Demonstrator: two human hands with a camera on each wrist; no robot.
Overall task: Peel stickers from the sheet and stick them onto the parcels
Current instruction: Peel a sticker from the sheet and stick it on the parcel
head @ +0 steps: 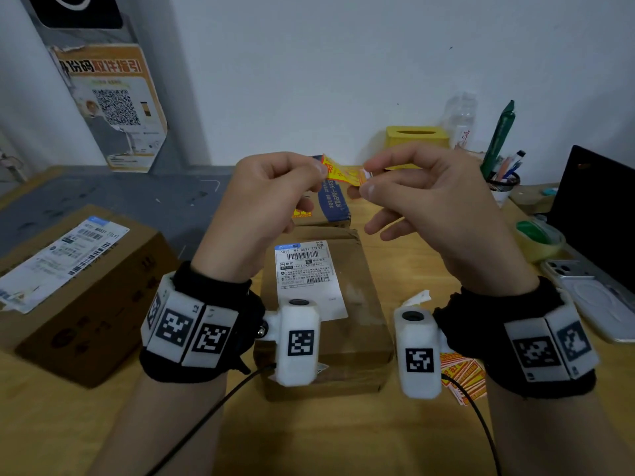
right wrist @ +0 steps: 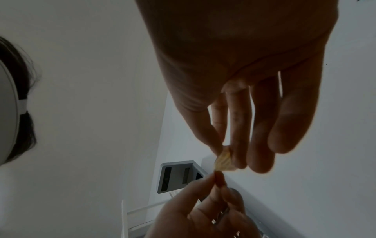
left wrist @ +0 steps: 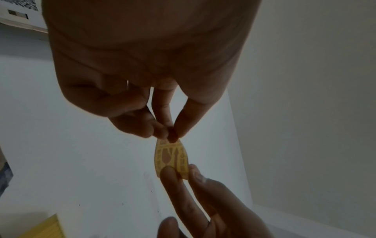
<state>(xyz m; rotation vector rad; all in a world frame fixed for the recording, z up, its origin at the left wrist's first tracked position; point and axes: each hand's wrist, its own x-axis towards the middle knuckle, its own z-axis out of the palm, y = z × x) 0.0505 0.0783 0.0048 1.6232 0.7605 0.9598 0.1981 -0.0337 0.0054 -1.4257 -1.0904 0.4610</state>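
Note:
Both hands are raised above the desk with a small yellow sticker [head: 343,173] stretched between them. My left hand [head: 319,170] pinches its left end between thumb and fingertips, as the left wrist view shows [left wrist: 171,135]. The sticker [left wrist: 171,157] curves there toward the right hand's fingers [left wrist: 177,175]. My right hand [head: 366,176] pinches the other end, where a white edge shows; its other fingers are spread. In the right wrist view the sticker [right wrist: 223,162] is crumpled at that pinch [right wrist: 225,154]. Below the hands lies a brown parcel [head: 360,338] with a white label. A sheet of red-yellow stickers [head: 464,376] lies under my right wrist.
A larger labelled parcel [head: 79,304] sits at the left, and a small box with blue tape [head: 333,207] lies behind the hands. A yellow tissue box [head: 417,137], a pen cup [head: 503,183], tape rolls [head: 541,240], a phone [head: 591,297] and a dark screen [head: 598,207] crowd the right side.

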